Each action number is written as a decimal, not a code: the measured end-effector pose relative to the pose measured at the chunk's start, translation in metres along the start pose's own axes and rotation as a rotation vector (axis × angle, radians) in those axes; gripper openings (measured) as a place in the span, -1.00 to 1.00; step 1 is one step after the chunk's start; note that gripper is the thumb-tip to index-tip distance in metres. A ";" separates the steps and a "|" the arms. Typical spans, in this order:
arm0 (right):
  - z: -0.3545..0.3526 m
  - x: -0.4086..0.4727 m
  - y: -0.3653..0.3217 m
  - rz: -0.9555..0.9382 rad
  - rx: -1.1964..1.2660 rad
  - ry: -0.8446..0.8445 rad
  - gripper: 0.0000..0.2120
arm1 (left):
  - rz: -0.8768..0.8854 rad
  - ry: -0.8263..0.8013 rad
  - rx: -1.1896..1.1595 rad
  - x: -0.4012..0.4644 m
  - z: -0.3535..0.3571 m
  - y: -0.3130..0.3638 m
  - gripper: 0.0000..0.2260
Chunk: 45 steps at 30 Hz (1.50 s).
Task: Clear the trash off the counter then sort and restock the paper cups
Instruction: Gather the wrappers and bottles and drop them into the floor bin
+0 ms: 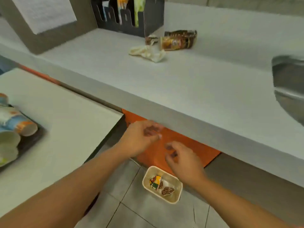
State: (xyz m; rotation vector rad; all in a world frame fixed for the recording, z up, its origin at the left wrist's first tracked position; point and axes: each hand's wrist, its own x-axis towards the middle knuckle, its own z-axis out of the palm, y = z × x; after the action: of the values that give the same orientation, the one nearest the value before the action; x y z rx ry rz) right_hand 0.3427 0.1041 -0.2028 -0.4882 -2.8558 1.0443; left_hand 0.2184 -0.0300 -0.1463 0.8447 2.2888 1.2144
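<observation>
On the pale counter (189, 83) lie a brown snack wrapper (178, 40) and a crumpled cream tissue (148, 52), near the back. Below the counter's front edge, my left hand (139, 139) and my right hand (182, 159) hover with fingers loosely curled and apart, holding nothing. Under them on the tiled floor stands a small cream bin (178, 193) with crushed wrappers inside. Several paper cups (14, 127), blue, orange and white, lie on a dark tray (32, 139) at the far left on a lower white surface.
A black organizer (148, 18) with sachets and stirrers stands at the counter's back. A paper towel dispenser (44, 15) hangs at top left. A steel sink (287, 86) cuts into the counter at right. An orange cabinet front (189, 150) sits under the counter.
</observation>
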 end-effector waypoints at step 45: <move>-0.096 0.229 -0.123 -0.138 -0.136 0.314 -0.57 | 0.284 0.383 0.382 0.217 -0.150 0.000 -0.70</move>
State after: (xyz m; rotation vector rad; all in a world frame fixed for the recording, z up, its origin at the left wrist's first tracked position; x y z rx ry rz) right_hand 0.1082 0.1466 -0.0624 -0.4138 -2.6458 0.6857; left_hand -0.0309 0.0289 -0.0829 1.1913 2.8480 1.1467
